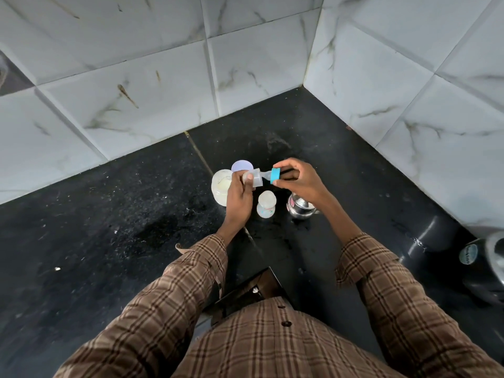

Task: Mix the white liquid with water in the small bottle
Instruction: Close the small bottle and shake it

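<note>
My left hand (240, 195) grips the small bottle (255, 180) sideways over the worktop (109, 227); my right hand (296, 178) pinches its blue cap (275, 175) at the neck. I judge I'm uncapping or capping; next comes a steady twist, bottle kept level. The white-liquid jar (221, 186) sits just behind.

Worn on the head, looking steeply down and forward over plaid sleeves (174, 296) onto a black table (109, 214); wide-angle, close above it, tiled wall corner (308, 85) toward 12 o'clock.
</note>
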